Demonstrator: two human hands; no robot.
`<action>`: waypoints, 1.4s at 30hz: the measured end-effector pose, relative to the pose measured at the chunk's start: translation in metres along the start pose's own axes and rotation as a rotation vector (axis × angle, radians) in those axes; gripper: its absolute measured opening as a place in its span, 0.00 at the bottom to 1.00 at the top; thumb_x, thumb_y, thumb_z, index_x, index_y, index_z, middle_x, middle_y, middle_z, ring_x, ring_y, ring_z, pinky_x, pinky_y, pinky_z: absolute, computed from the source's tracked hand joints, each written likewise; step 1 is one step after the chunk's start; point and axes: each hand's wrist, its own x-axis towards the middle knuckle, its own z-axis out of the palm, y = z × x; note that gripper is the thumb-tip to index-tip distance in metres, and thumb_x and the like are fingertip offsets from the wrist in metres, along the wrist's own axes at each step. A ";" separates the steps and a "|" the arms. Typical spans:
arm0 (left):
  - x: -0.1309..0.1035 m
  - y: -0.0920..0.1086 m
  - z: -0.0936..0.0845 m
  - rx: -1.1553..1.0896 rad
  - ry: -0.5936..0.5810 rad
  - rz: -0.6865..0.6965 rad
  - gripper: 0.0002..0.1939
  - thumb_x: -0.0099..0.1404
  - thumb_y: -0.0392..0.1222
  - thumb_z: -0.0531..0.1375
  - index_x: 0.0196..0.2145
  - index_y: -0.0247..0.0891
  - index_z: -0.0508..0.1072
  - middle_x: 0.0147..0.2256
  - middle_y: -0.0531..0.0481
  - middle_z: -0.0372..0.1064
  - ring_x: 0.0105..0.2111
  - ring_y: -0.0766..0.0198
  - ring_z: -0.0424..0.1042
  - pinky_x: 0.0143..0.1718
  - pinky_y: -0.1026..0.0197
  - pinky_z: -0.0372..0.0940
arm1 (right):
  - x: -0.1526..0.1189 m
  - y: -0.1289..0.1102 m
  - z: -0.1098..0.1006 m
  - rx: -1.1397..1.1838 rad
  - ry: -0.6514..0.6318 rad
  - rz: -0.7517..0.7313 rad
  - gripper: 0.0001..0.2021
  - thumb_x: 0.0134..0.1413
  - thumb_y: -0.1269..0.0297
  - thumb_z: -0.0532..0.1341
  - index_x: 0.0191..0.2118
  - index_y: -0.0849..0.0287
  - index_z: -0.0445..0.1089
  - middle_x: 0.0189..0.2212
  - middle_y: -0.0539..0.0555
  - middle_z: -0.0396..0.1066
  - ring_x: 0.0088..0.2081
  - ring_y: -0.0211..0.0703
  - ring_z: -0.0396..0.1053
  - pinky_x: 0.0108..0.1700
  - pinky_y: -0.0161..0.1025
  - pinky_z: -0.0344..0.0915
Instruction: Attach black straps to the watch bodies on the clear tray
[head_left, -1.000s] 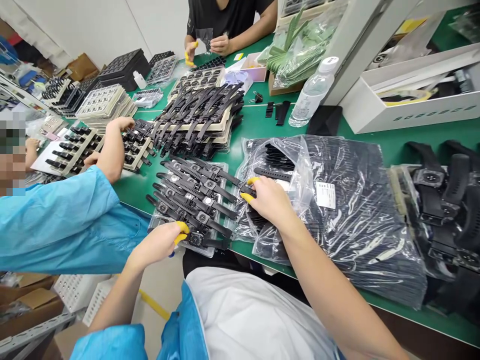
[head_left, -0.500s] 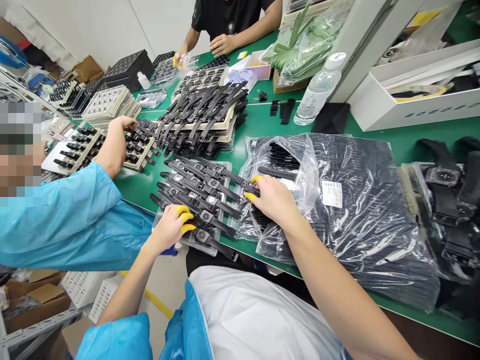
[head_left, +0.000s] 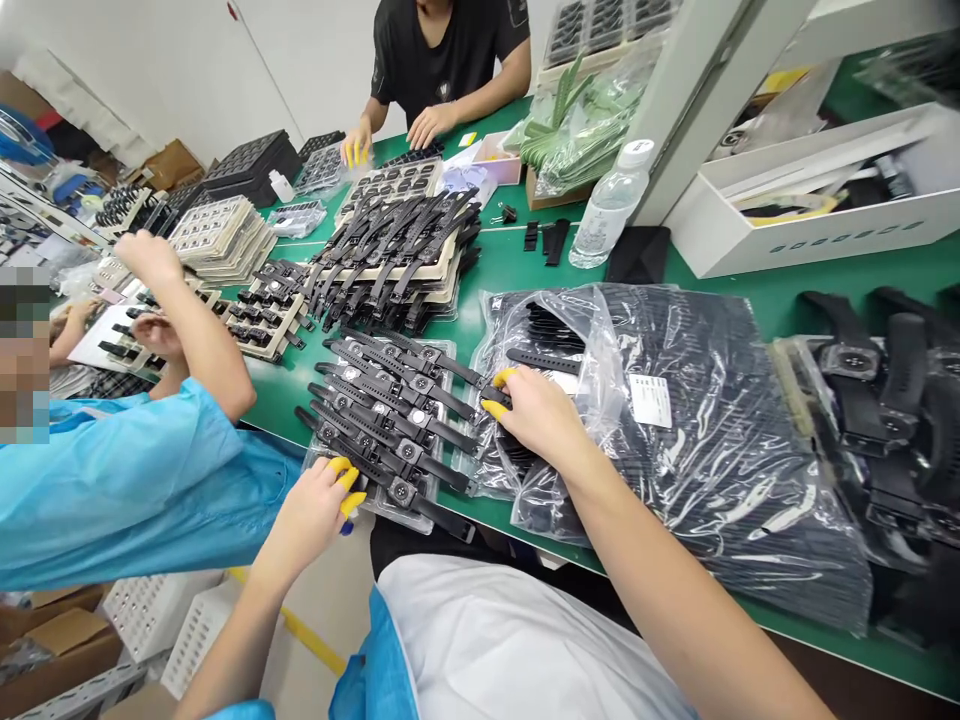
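Rows of watches with black straps (head_left: 409, 452) lie face down in a clear plastic tray (head_left: 442, 500) on the green bench. My right hand (head_left: 536, 415), with yellow finger cots, is closed on a black watch strap (head_left: 493, 394) at the tray's right side; its far tip is hidden by my fingers. Near the tray's left front corner is my left hand (head_left: 311, 510), also in yellow finger cots. Its fingers are apart beside a strap end, with nothing visible between them. A clear bag of black straps (head_left: 720, 430) lies right of the tray, its opening by my right hand.
Behind the tray stand stacked trays of strapped watches (head_left: 390, 255). A water bottle (head_left: 611, 205), a white box (head_left: 825, 215) and bagged green straps (head_left: 577, 140) are farther back. A co-worker in blue (head_left: 142, 490) sits left; another person in black (head_left: 450, 60) sits across.
My left hand has drawn down and left from the watches to the tray's corner. My right hand keeps its grip. The left co-worker's arm has lifted away from the nearby watch tray.
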 end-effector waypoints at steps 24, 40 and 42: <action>0.007 -0.027 0.026 0.179 0.214 0.241 0.09 0.72 0.33 0.56 0.40 0.37 0.77 0.40 0.39 0.77 0.43 0.46 0.73 0.46 0.45 0.73 | 0.002 -0.009 -0.013 0.024 -0.053 0.003 0.03 0.65 0.64 0.60 0.40 0.56 0.69 0.41 0.60 0.74 0.42 0.56 0.73 0.43 0.47 0.66; 0.039 0.002 -0.057 -0.485 0.179 0.080 0.14 0.72 0.37 0.55 0.53 0.43 0.73 0.48 0.44 0.76 0.47 0.56 0.76 0.49 0.55 0.74 | 0.003 -0.014 -0.015 0.487 0.079 0.015 0.09 0.69 0.64 0.49 0.42 0.54 0.66 0.38 0.57 0.75 0.38 0.51 0.74 0.42 0.46 0.67; 0.066 0.019 -0.061 -0.621 0.212 0.105 0.13 0.73 0.40 0.57 0.54 0.44 0.73 0.49 0.45 0.76 0.47 0.58 0.77 0.50 0.57 0.74 | 0.001 -0.017 -0.016 0.795 0.112 0.025 0.10 0.71 0.57 0.50 0.43 0.53 0.65 0.35 0.55 0.76 0.35 0.50 0.74 0.43 0.47 0.69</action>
